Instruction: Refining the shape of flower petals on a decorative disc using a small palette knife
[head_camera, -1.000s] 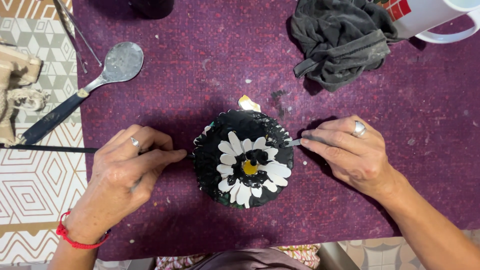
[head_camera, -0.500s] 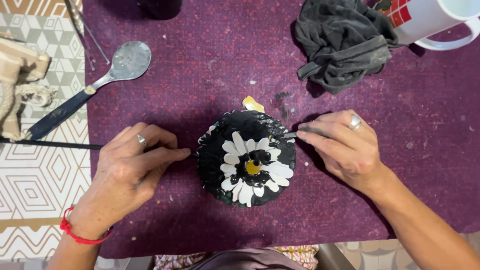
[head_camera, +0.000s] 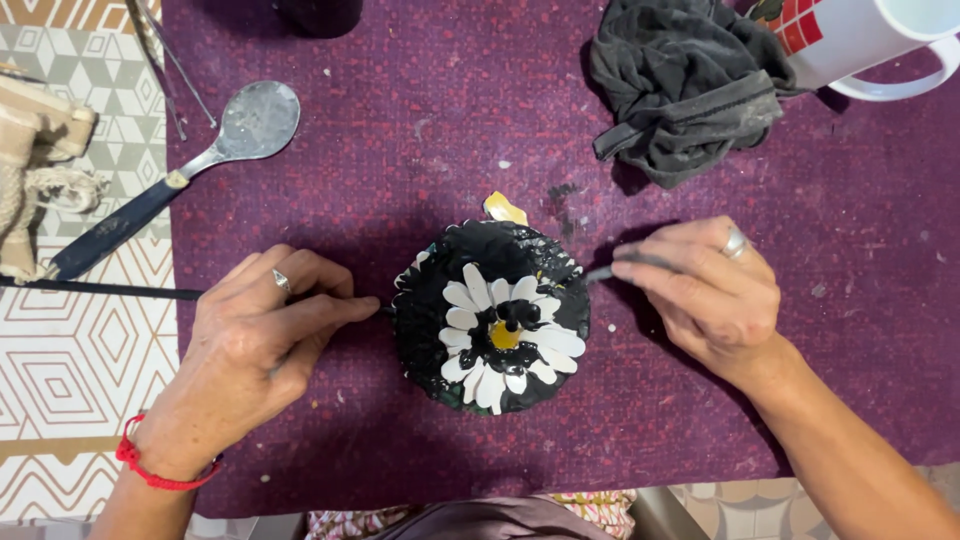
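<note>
A round black disc (head_camera: 492, 315) with a painted white daisy and a yellow centre lay flat on the purple mat (head_camera: 420, 130), near the mat's front edge. A small yellow-white chip (head_camera: 505, 208) touched the disc's far rim.

The left hand (head_camera: 255, 345) lay just left of the disc, fingers pressed together around a thin black rod (head_camera: 100, 290); the rod ran leftward off the mat, and its tip met the disc's left rim under the forefinger. A ring sat on one finger, and a red cord (head_camera: 150, 470) circled the wrist.

The right hand (head_camera: 710, 295) was just right of the disc, fingertips pinching a short dark stick (head_camera: 620, 267) whose end pointed at the disc's upper right rim; touching or not, could not tell. This hand wore a ring too.

Far left of the disc, a metal spoon (head_camera: 215, 150) with a dark handle lay half on the mat. Far right of the disc, a crumpled black cloth (head_camera: 685, 85) sat on the mat, and a white mug (head_camera: 870, 45) stood beside it. Left of the mat, a tan woven piece (head_camera: 35, 170) lay on the patterned surface (head_camera: 70, 400).
</note>
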